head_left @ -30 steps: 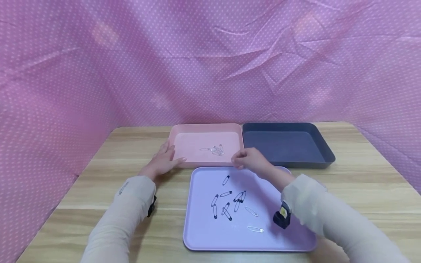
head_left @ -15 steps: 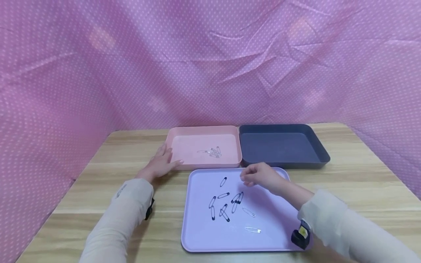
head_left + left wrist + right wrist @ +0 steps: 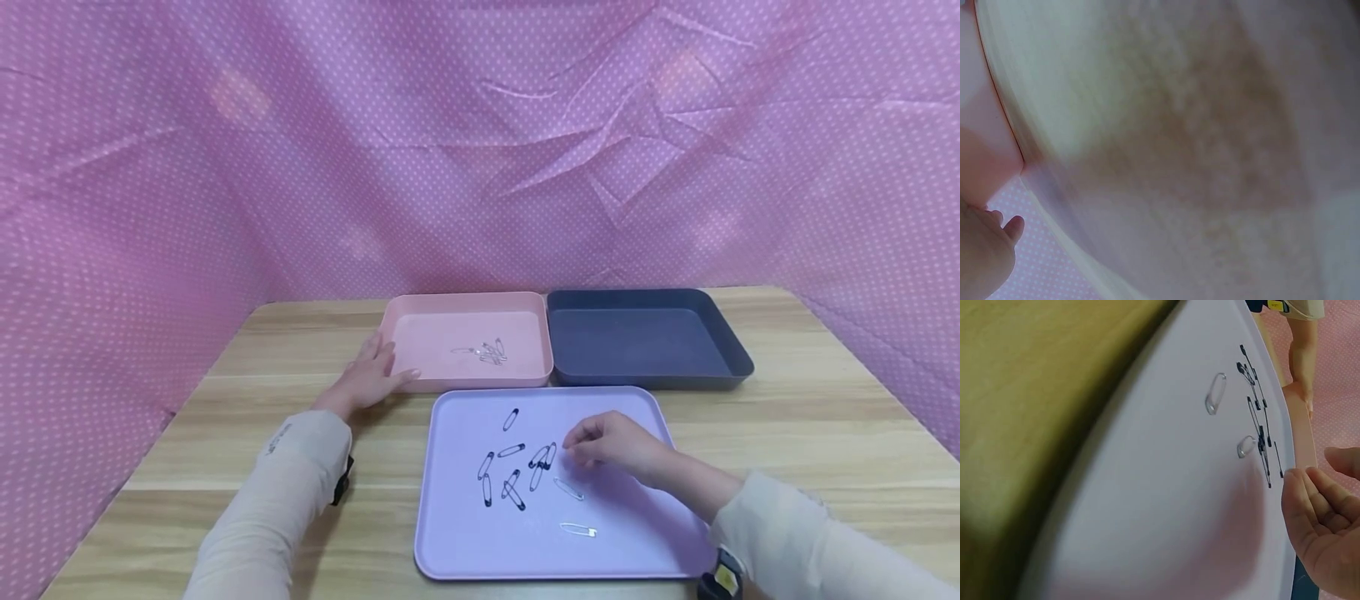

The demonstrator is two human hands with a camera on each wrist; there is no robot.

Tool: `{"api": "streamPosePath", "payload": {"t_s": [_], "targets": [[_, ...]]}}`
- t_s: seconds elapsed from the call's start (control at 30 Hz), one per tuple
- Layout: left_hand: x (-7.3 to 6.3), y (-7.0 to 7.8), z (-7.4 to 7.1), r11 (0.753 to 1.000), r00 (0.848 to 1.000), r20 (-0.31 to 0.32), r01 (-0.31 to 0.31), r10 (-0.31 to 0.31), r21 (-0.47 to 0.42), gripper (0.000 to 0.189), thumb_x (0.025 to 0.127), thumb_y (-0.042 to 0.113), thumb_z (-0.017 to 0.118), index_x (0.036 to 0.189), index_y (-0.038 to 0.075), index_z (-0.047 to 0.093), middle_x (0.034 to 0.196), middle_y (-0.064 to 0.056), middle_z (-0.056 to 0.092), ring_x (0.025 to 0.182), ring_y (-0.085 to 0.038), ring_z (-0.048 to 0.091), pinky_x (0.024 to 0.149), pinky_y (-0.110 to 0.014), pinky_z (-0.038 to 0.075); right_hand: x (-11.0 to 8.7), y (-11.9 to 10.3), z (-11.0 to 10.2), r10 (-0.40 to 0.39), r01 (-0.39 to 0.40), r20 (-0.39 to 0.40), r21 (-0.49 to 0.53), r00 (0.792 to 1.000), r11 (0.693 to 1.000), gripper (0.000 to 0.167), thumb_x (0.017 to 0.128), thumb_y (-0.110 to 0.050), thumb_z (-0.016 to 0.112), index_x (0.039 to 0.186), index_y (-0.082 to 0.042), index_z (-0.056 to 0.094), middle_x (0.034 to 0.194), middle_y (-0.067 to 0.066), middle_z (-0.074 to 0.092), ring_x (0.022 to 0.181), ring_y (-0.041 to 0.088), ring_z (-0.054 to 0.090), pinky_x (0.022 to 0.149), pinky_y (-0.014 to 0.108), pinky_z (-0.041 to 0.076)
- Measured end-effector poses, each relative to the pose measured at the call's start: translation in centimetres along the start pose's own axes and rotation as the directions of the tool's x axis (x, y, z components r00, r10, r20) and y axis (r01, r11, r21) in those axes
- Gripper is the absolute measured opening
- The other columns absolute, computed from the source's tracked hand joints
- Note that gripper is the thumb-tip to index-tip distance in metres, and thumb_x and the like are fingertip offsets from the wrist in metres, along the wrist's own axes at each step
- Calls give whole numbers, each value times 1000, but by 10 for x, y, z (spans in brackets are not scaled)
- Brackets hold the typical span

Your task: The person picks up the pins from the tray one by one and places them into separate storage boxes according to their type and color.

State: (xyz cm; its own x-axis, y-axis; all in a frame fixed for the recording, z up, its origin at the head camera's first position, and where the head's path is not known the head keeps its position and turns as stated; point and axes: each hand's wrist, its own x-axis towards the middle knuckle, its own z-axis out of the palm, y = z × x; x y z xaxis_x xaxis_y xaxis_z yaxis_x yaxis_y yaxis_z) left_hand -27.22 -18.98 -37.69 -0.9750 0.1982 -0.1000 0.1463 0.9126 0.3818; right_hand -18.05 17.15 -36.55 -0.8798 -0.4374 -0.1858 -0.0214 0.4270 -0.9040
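Observation:
My left hand (image 3: 367, 382) rests at the near left corner of a pink tray (image 3: 465, 384), fingers straight along its side and thumb at its front. A small pile of silver safety pins (image 3: 492, 353) lies inside that tray. My right hand (image 3: 613, 446) hovers over a lilac tray (image 3: 472, 554), fingers loosely bent; in the right wrist view the thumb stands apart from them with nothing between. Several black safety pins (image 3: 513, 451) are scattered to its left. Two silver ones, a nearer safety pin (image 3: 578, 530) and another close below the hand, lie on the lilac tray.
A dark blue tray (image 3: 637, 342) stands at the back right, beside the pink one. All three sit on a wooden table (image 3: 225, 433). Pink dotted cloth (image 3: 480, 167) hangs behind and at both sides.
My right hand has moved back from the pink tray's front right corner, over the lilac tray toward its right-hand pins. The left hand has stayed at the pink tray.

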Motion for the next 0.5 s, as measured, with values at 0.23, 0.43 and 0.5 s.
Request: {"api": "streamPosePath", "payload": {"t_s": [0.23, 0.43, 0.5], "targets": [[0, 1, 1, 1000, 1000, 1, 4, -4, -7, 87, 80, 62, 37, 136, -1, 17, 141, -19, -7, 127, -34, -5, 98, -54, 7, -4, 7, 3, -7, 6, 38, 14, 999, 1000, 14, 74, -2, 59, 85, 7, 61, 71, 9, 61, 63, 17, 55, 60, 30, 48], [0, 0, 1, 1000, 1000, 0, 12, -12, -7, 87, 79, 63, 37, 136, 0, 17, 142, -18, -7, 128, -33, -5, 98, -55, 8, -9, 10, 6, -14, 17, 49, -51, 999, 999, 14, 72, -3, 62, 82, 5, 62, 68, 5, 60, 59, 14, 54, 55, 29, 47], [0, 0, 2, 1000, 1000, -1, 16, -16, -3, 87, 79, 63, 37, 136, 0, 17, 142, -18, -7, 128, -33, -4, 98, -55, 8, -10, 11, 7, -9, 13, 49, -87, 999, 996, 12, 71, -4, 64, 80, 4, 63, 67, 3, 59, 57, 13, 52, 53, 28, 46]]}}
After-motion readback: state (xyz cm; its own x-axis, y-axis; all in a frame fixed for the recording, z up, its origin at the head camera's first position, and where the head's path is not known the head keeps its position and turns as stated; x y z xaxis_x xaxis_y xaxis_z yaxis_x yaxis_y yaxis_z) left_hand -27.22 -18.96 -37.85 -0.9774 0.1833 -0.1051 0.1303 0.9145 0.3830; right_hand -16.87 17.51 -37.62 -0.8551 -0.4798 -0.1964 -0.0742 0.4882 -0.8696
